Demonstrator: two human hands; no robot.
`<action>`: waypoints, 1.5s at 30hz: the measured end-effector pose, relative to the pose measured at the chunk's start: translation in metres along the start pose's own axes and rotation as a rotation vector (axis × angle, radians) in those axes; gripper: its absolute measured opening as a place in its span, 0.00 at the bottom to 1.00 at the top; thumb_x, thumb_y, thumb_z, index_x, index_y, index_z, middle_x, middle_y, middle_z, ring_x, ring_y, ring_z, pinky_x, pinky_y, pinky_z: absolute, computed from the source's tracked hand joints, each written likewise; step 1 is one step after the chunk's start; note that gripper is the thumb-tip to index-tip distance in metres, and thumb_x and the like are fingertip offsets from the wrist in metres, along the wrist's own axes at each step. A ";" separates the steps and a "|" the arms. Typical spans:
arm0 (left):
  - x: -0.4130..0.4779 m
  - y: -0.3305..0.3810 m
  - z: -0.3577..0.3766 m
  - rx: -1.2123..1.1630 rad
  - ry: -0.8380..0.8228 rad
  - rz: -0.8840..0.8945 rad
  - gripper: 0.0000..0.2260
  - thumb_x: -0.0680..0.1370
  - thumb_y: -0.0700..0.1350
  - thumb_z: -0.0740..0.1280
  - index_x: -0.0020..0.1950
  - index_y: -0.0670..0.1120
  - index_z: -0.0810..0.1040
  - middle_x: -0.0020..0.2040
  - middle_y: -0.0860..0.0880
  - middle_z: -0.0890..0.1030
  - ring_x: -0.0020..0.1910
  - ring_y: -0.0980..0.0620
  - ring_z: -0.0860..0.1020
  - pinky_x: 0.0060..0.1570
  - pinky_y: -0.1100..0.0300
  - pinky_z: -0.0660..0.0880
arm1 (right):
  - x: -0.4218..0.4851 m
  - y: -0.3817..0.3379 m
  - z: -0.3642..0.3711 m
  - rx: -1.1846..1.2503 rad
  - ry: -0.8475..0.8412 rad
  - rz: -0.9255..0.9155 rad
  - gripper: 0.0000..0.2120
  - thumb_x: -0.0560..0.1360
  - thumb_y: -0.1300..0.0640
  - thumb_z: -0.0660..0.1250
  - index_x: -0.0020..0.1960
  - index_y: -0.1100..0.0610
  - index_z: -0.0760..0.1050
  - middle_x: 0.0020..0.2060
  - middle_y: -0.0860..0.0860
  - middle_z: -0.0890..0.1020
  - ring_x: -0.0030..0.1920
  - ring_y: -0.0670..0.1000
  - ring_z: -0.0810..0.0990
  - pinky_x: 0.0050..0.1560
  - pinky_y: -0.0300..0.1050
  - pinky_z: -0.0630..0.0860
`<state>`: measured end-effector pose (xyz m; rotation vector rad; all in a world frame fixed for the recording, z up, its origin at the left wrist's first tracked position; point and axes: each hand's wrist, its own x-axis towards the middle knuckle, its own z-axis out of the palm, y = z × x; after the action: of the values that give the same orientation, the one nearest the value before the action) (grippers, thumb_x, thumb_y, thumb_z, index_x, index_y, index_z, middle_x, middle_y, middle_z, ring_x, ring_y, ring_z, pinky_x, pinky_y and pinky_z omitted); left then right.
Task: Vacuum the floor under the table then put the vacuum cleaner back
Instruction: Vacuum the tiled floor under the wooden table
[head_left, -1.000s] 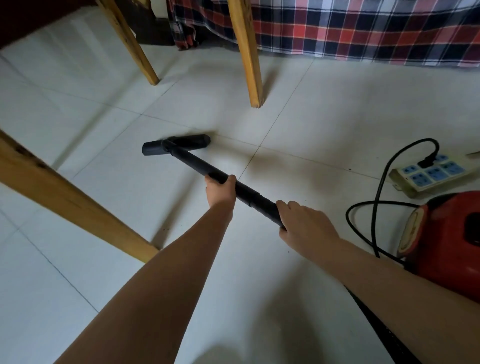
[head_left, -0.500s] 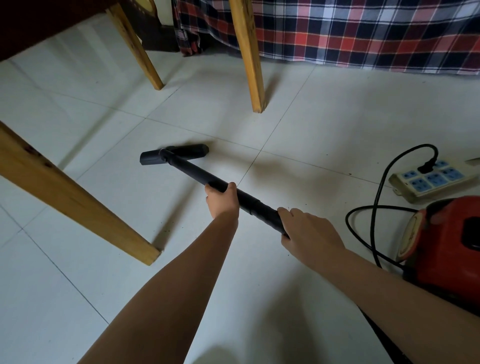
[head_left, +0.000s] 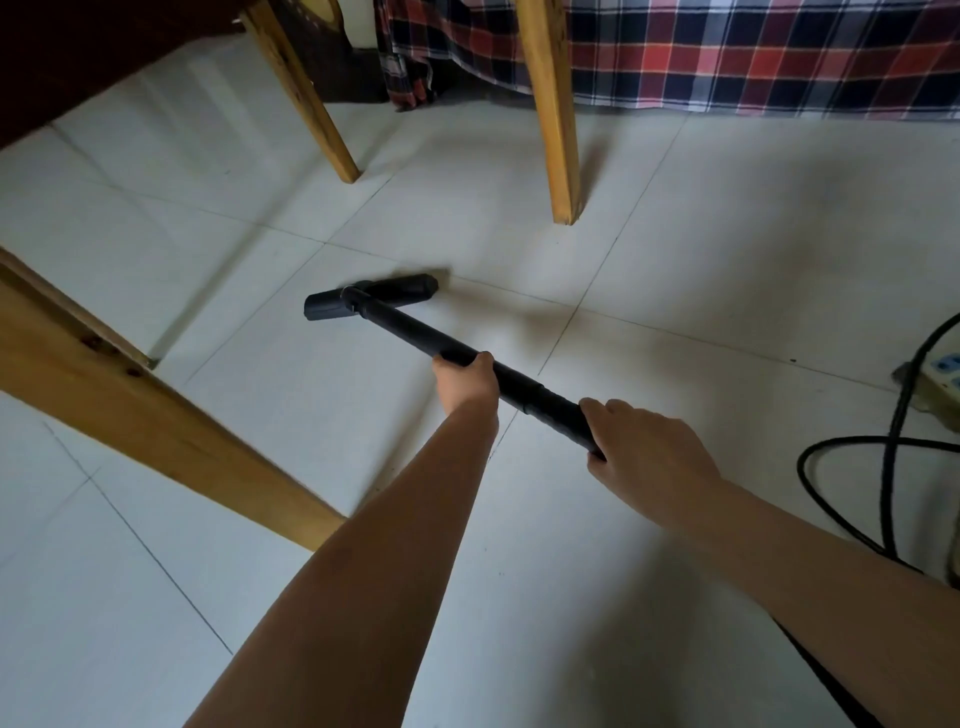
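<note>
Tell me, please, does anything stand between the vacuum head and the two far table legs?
Nothing visible does: only bare tile lies between the vacuum head and the far left leg and far right leg. The cable and power strip lie to the right, off that path. The left hand and right hand grip the tube.

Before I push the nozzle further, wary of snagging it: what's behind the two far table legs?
A plaid cloth hangs nearly to the floor behind the far table legs, a dark object left of it. Whatever lies behind the cloth is covered.
</note>
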<state>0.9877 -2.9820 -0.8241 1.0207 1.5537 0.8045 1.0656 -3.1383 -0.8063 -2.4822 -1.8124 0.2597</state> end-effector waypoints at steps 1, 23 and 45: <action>0.007 0.003 0.000 -0.001 -0.002 0.001 0.18 0.76 0.39 0.63 0.66 0.40 0.68 0.58 0.41 0.78 0.47 0.47 0.74 0.49 0.58 0.70 | 0.007 -0.003 0.000 0.001 0.003 -0.003 0.09 0.77 0.56 0.57 0.57 0.56 0.65 0.40 0.49 0.69 0.34 0.52 0.69 0.26 0.41 0.54; 0.078 0.014 -0.007 0.014 0.024 0.011 0.22 0.77 0.43 0.62 0.70 0.46 0.64 0.62 0.45 0.74 0.47 0.48 0.73 0.46 0.57 0.69 | 0.075 -0.032 0.022 0.021 0.068 -0.025 0.11 0.77 0.58 0.57 0.59 0.57 0.66 0.37 0.49 0.66 0.27 0.48 0.60 0.25 0.41 0.52; -0.014 -0.030 -0.035 -0.049 0.118 0.001 0.23 0.75 0.44 0.65 0.69 0.47 0.64 0.61 0.44 0.75 0.56 0.43 0.76 0.57 0.54 0.73 | -0.017 -0.017 0.010 -0.055 0.018 -0.104 0.12 0.70 0.56 0.68 0.51 0.56 0.71 0.33 0.48 0.64 0.28 0.52 0.64 0.24 0.40 0.47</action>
<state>0.9490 -3.0069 -0.8377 0.9530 1.6249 0.9129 1.0427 -3.1496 -0.8119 -2.4075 -1.9596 0.1842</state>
